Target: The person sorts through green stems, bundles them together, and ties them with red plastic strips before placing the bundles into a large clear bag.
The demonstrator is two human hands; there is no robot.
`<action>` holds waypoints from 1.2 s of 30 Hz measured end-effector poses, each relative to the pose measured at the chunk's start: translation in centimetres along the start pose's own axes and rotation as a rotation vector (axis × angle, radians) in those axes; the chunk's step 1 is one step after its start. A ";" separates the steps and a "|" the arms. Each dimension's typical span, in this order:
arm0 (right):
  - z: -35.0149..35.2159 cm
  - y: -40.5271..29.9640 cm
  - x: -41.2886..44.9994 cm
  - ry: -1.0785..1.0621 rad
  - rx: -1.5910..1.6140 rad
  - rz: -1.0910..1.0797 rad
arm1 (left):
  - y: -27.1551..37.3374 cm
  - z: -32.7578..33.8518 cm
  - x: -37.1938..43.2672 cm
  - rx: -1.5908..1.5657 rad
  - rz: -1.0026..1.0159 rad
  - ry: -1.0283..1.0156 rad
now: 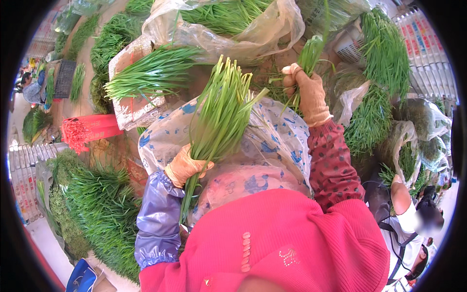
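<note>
My left hand (188,166), in an orange work glove, is closed around a loose bunch of long green stalks (219,116), likely garlic chives. Their pale cut ends point away from me. On the right, my right hand (306,91), gloved too, grips a smaller bunch of greens (311,54), raised above the ground. A plastic apron with blue prints (270,138) covers my lap. Ahead of my left hand, a tied-looking bundle of greens (153,73) rests on a patterned box (122,62) with a red string around it.
An open clear plastic bag (270,40) holding greens lies ahead. Red plastic strips (95,127) lie at the left, near a large heap of greens (102,204). More greens (385,51) and a white basket (350,47) stand at the right. Other people (405,233) are at the right and far left.
</note>
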State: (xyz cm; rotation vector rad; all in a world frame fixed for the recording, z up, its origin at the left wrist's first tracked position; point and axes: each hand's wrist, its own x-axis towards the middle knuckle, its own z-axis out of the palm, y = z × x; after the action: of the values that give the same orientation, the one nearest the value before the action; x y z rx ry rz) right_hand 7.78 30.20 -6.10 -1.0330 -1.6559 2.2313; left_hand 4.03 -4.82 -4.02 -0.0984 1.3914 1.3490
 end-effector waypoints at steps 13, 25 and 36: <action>3.7 2.8 -2.4 -0.174 -0.070 -0.023 | -0.7 0.4 2.2 0.501 0.338 0.232; -8.1 1.3 3.3 0.327 -0.344 -0.161 | -1.4 0.5 1.8 0.955 0.350 0.292; 3.0 -1.9 -3.3 -0.147 -1.365 -0.815 | 0.2 2.3 1.6 1.304 0.403 0.316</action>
State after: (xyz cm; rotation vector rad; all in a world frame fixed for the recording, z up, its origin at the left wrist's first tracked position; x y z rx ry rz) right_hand 7.91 26.85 -2.52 -0.1302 -2.9201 0.5153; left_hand 4.73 -2.09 -4.35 0.9007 2.3944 0.4926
